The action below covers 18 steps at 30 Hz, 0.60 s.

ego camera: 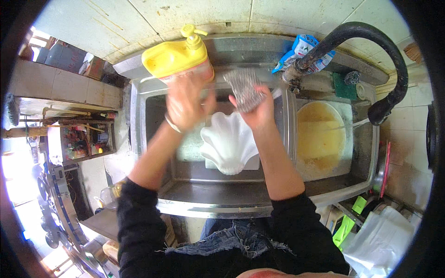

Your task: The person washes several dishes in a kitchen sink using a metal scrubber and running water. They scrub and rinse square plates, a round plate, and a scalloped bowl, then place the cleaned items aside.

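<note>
In the head view my right hand [259,107] holds a bundle of thin metal pieces [244,89], blurred, above the left sink basin. My left hand [186,104], blurred by motion, is beside it, in front of a yellow pump bottle [177,59]; whether its fingers hold anything cannot be told. Below the hands a white shell-shaped dish [227,146] rests in the left basin on a pale flat piece whose corners show. In the right basin stands a round container of yellowish, cloudy liquid [320,139], with water running into it from the black faucet [379,113].
A blue and white packet [300,50] leans behind the faucet base. A green scouring pad [342,87] and a steel wool ball [352,78] lie on the back right ledge. The metal divider [291,121] parts the basins. Clear plastic bags [379,239] sit at lower right.
</note>
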Available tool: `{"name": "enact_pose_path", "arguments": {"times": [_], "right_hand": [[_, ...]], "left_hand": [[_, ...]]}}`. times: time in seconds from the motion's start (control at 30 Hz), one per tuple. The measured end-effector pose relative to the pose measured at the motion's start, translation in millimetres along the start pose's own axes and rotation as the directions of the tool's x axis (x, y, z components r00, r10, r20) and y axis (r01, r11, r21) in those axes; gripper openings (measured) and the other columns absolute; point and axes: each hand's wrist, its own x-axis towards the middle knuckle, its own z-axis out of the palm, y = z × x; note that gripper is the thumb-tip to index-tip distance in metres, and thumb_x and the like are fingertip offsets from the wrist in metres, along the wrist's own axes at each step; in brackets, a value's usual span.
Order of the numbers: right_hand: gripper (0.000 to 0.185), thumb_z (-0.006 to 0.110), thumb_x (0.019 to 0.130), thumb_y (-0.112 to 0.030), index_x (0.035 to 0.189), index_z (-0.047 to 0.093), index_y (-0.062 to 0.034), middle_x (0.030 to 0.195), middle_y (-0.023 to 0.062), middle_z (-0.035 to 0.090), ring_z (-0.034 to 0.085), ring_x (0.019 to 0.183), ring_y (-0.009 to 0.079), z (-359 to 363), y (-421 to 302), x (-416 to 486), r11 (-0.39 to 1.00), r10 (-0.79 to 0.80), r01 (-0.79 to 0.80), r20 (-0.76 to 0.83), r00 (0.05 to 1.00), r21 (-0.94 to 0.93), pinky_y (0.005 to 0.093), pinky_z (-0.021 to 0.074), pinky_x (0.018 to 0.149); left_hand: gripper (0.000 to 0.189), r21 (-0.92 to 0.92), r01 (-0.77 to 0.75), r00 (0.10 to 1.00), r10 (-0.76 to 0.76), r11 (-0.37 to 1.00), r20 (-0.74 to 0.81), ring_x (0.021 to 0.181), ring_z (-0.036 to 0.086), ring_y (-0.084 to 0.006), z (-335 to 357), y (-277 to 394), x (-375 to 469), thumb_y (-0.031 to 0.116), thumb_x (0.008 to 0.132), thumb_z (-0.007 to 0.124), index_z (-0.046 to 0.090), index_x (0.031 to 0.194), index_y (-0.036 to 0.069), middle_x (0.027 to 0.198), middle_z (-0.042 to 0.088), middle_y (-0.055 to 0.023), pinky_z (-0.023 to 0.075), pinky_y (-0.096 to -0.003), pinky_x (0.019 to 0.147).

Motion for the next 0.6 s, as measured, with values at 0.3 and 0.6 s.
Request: {"name": "enact_pose_path", "arguments": {"times": [0.3, 0.6], "right_hand": [[0.035, 0.049, 0.08, -0.012, 0.112, 0.054, 0.0003, 0.109, 0.0118, 0.062, 0.059, 0.103, 0.0277, 131, 7, 32, 0.999, -0.034, 0.028, 0.438, 0.898, 0.021, 0.042, 0.0465, 0.094], [0.044, 0.042, 0.094, -0.041, 0.12, 0.055, -0.0074, 0.116, 0.0122, 0.062, 0.06, 0.106, 0.0295, 135, -5, 5, 0.992, 0.016, -0.058, 0.344, 0.939, 0.112, 0.0511, 0.0482, 0.092]], "left_hand": [[0.078, 0.135, 0.436, 0.646, -0.414, 0.89, 0.641, 0.108, 0.06, -0.0371, -5, -63, 151, 0.069, 0.092, 0.017, 0.065, 0.116, 0.012, 0.107, 0.067, -0.0179, 0.044, -0.0457, 0.094], [0.077, 0.271, 0.437, 0.505, -0.483, 0.858, 0.715, 0.111, 0.058, -0.034, 0, -69, 160, 0.07, 0.092, 0.015, 0.059, 0.128, 0.019, 0.11, 0.066, -0.0171, 0.0404, -0.0428, 0.099]]}}
